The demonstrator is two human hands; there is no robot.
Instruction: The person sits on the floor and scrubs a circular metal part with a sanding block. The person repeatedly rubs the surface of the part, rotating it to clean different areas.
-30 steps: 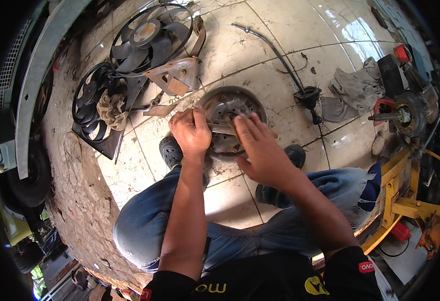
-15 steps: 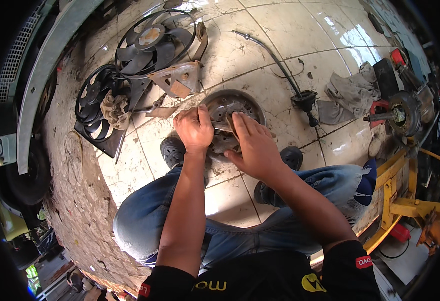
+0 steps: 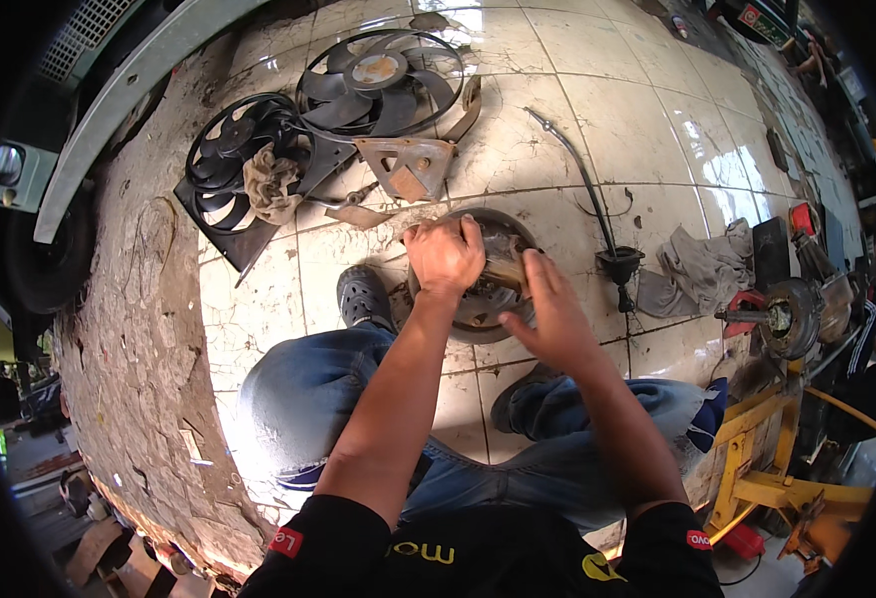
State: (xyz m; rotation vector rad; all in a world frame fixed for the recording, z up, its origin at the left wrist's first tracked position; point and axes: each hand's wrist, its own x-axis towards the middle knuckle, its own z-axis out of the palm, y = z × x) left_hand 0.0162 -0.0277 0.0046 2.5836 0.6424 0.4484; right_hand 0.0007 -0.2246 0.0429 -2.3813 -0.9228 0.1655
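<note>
Round metal part: We find it on the floor tiles (image 3: 612,120), in front of the body and beneath both hands; its rim (image 3: 480,331) is circular, raised and dull grey-brown.
Inner face: We note worn, stained metal with darker patches; the hands and forearm shadow hide much of the detail.
Narrow tan piece (image 3: 505,271): We see a short length between the hands, over the round metal part; its full shape is concealed.
Left hand (image 3: 446,256): Fingers curled closed about the near end of the narrow tan piece, thumb uppermost.
Right hand (image 3: 560,319): Fingers extended, thumb spread apart from them, at the right side of the round metal part; we cannot tell whether anything lies under the palm.
Adjacent parts: We locate a large black fan (image 3: 378,72) and a rusty bracket (image 3: 408,167) beyond, to the left; a black lever (image 3: 617,263) lies to the right, near a grey cloth (image 3: 707,269).
</note>
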